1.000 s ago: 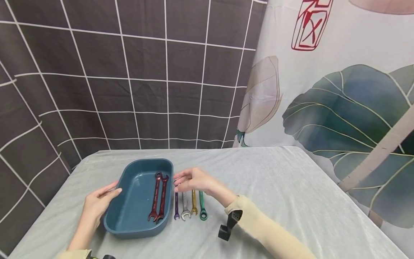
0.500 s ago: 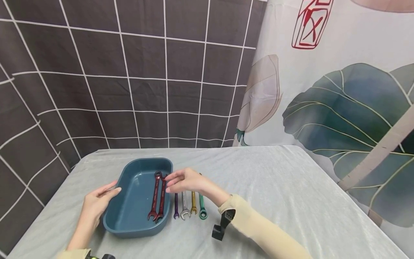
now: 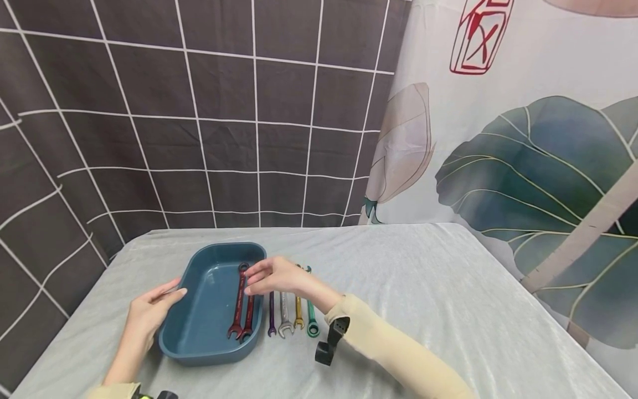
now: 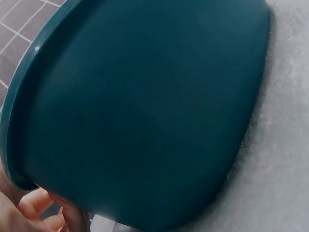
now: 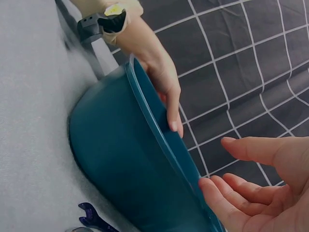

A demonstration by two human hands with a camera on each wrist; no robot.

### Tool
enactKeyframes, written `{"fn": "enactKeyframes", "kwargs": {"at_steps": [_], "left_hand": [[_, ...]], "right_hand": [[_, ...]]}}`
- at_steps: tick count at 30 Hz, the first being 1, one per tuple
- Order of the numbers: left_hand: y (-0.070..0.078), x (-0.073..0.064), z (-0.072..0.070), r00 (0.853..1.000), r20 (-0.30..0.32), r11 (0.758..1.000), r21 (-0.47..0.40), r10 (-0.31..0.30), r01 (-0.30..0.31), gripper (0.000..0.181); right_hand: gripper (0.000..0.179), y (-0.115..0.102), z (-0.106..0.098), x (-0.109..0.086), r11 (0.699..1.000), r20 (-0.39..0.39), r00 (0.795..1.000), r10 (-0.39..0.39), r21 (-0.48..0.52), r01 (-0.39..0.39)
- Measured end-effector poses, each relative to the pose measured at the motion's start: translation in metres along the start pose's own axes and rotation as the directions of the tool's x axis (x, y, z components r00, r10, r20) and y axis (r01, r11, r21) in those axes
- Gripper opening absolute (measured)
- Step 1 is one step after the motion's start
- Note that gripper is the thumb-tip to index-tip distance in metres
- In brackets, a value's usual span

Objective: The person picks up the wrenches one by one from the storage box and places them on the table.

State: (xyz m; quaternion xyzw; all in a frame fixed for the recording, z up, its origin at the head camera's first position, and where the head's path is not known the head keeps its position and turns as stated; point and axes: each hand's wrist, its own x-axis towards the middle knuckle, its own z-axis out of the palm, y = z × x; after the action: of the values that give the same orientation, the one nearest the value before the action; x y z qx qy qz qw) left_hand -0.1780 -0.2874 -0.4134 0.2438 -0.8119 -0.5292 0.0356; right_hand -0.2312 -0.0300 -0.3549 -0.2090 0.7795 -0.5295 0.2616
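Observation:
A blue plastic basin (image 3: 201, 316) rests on the table, with two dark red combination wrenches (image 3: 238, 310) lying side by side along its right inner wall. My left hand (image 3: 142, 321) holds the basin's left rim, thumb over the edge and fingers beneath it, as the right wrist view also shows. Over the right rim hovers my right hand (image 3: 281, 275), fingers loosely extended and apart from the thumb, nothing between them. It covers the upper part of one red wrench. Right of the basin lie a purple wrench (image 3: 272, 317), a silver wrench (image 3: 284, 318), a gold wrench (image 3: 298, 313) and a green wrench (image 3: 312, 320).
A pale grey cloth covers the table (image 3: 399, 288), extending widely to the right. Behind it hangs a dark grid-patterned curtain (image 3: 224, 144), beside a white curtain (image 3: 423, 183) with leaf prints. My right forearm crosses above the table near the green wrench.
My right hand has moved left, from beside the basin's right wall to over its rim and the red wrenches. My left hand and the basin have stayed in place.

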Motion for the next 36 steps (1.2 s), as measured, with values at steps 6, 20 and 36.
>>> {"fn": "enactKeyframes", "kwargs": {"at_steps": [6,20,36], "left_hand": [[-0.001,0.000,0.000,1.000,0.003,1.000,-0.014,0.002,-0.002,0.062],[-0.002,0.001,0.000,1.000,0.015,1.000,-0.009,0.003,-0.003,0.062],[0.000,-0.002,-0.001,1.000,0.016,1.000,-0.008,0.008,-0.008,0.063]], "right_hand": [[0.039,0.000,0.003,0.008,1.000,0.026,1.000,-0.009,-0.025,0.010],[0.039,-0.001,0.008,0.019,0.990,-0.001,0.999,-0.032,-0.140,0.031],[0.043,-0.003,0.015,0.032,0.977,-0.044,0.999,0.001,-0.214,-0.010]]}}
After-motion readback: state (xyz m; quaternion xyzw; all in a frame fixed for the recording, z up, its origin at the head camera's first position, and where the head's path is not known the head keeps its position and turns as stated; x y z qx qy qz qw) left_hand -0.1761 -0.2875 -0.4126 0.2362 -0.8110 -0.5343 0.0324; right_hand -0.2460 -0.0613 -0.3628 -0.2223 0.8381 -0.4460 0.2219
